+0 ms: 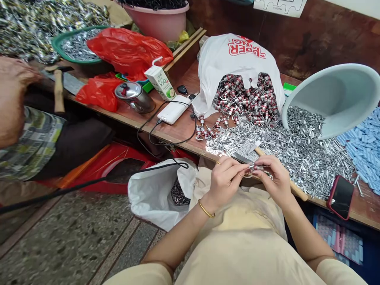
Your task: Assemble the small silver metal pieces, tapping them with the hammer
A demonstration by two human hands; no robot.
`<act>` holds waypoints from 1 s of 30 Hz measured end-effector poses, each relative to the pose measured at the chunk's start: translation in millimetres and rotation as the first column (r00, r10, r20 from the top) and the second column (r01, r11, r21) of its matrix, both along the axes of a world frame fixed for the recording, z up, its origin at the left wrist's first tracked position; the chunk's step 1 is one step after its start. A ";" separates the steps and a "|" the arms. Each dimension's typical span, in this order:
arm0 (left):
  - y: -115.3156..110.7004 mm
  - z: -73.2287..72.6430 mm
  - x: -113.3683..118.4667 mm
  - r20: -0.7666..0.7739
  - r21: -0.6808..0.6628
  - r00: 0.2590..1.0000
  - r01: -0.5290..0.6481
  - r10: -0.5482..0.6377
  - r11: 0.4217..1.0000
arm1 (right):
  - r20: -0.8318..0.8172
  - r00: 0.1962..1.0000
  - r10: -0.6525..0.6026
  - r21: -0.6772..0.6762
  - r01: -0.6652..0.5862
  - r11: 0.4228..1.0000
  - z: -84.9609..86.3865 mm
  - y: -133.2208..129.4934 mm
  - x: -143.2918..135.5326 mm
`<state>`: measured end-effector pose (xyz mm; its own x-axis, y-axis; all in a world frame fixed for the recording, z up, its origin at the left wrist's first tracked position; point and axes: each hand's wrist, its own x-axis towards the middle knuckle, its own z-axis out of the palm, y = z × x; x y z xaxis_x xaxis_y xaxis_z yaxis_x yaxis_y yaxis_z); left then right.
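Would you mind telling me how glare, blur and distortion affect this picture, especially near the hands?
In the head view, left hand and right hand look fairly sharp, but the small piece between them lacks detail; glare whitens the left end of the loose metal parts; the co-worker's arm looks soft; the pale tub seems stretched, probably by a wide lens.

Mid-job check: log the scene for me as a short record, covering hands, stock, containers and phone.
Left hand: fingertips pinched at one end of a small part
Right hand: thumb and fingers pinching the same part
White bag: open, red-and-silver parts spilling out
Bucket: tipped over, silver pieces at its mouth
Phone: screen dark
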<state>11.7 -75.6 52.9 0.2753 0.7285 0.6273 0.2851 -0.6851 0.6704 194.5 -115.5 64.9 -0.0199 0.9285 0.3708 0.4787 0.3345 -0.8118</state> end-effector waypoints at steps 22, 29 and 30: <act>10.9 -5.6 -8.7 0.059 -0.022 0.983 0.177 -0.175 0.984 | -0.041 0.999 0.018 0.030 -0.017 0.999 1.4 -2.7 -2.9; -2.5 -25.3 7.9 0.378 -0.320 0.912 0.290 -0.159 0.902 | -0.402 0.908 -0.119 -0.185 0.047 0.982 -23.9 -11.3 -15.6; -2.4 -26.8 8.7 0.390 -0.336 0.908 0.295 -0.153 0.894 | -0.432 0.892 -0.131 -0.209 0.042 0.977 -25.6 -11.0 -16.3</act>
